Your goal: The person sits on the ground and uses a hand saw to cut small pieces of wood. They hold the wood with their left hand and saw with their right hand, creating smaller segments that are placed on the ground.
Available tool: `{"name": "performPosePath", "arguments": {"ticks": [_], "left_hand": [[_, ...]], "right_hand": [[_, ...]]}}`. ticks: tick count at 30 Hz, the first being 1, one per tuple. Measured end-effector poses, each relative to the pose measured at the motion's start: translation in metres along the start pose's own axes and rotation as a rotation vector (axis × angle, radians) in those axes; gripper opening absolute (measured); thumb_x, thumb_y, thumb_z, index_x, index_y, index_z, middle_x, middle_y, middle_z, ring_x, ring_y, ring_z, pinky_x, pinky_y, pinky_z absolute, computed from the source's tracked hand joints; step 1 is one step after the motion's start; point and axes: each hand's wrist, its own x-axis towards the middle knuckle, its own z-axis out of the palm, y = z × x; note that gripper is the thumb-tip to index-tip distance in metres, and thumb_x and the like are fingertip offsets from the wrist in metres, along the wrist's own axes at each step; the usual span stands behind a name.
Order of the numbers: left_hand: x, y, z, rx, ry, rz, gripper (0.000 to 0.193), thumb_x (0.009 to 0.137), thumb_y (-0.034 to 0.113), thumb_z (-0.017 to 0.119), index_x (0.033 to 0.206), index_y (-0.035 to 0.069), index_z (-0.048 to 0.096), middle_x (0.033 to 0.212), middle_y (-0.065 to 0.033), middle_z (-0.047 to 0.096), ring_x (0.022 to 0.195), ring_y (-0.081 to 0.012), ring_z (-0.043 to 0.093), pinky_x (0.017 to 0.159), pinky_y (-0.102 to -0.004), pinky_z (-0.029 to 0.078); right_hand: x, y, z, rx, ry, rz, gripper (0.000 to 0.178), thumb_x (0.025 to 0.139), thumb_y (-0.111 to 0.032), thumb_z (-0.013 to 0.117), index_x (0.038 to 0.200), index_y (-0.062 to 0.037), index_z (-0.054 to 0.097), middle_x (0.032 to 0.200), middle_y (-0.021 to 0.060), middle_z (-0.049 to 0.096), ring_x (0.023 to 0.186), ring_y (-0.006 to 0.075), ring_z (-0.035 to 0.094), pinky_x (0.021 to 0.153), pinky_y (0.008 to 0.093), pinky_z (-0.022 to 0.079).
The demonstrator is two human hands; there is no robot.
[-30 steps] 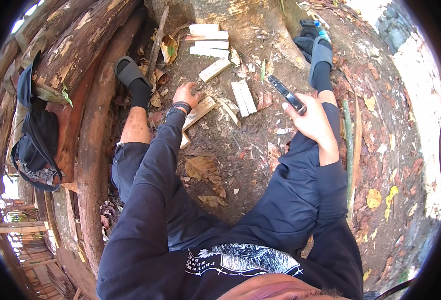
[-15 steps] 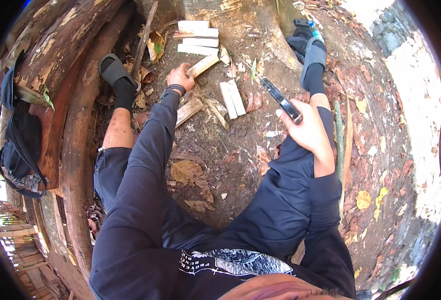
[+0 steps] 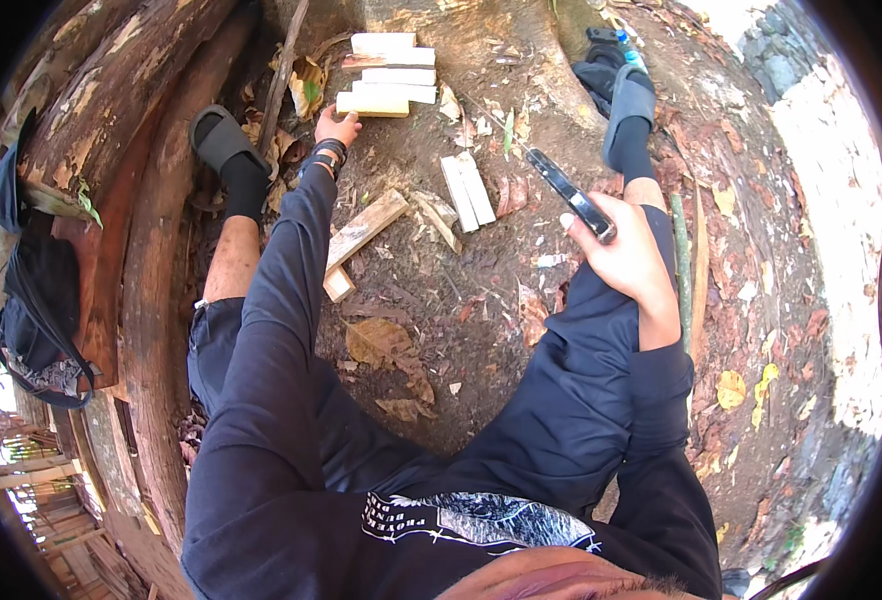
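My left hand (image 3: 339,127) reaches to the far side of the ground, its fingers closed on the left end of a pale yellow split wood piece (image 3: 376,105). That piece lies at the near end of a row of split wood pieces (image 3: 396,77). My right hand (image 3: 623,245) is held above my right thigh, gripping a dark, narrow knife-like tool (image 3: 566,190) with shiny spots. The tool points away and to the left; its exact kind is hard to make out.
Two pale wood pieces (image 3: 467,192) lie side by side mid-ground. A longer split stick (image 3: 366,230) and a bark-edged piece (image 3: 437,220) rest nearby. A tree trunk base (image 3: 481,25) rises beyond, logs (image 3: 156,300) line the left, and a dark bag (image 3: 41,310) hangs there.
My left hand has moved away and slightly left with the yellow wood piece, which is now beside the row. My right hand, still gripping the tool, has shifted slightly right and nearer.
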Motion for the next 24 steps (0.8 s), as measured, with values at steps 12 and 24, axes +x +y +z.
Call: {"name": "performPosePath", "arguments": {"ticks": [12,24], "left_hand": [[0.007,-0.046,0.000,-0.240,-0.027,0.090,0.043,0.101,0.014,0.080,0.134,-0.007,0.063,0.110,-0.0156,0.078,0.089,-0.0229,0.079,0.079,-0.0339,0.068],[-0.114,-0.003,-0.056,0.134,0.159,0.292,0.027,0.095,0.010,0.077,0.122,0.006,0.079,0.103,-0.0127,0.083,0.092,-0.0213,0.080,0.087,-0.0343,0.061]], "right_hand": [[0.001,0.008,0.000,-0.014,-0.004,-0.011,0.026,0.100,-0.023,0.079,0.105,0.0017,0.072,0.069,0.0133,0.066,0.056,0.0193,0.062,0.058,0.0383,0.048],[0.003,0.022,0.009,-0.051,0.043,-0.162,0.032,0.100,-0.027,0.080,0.114,0.0014,0.075,0.083,0.0170,0.073,0.072,0.0221,0.069,0.068,0.0380,0.053]]}}
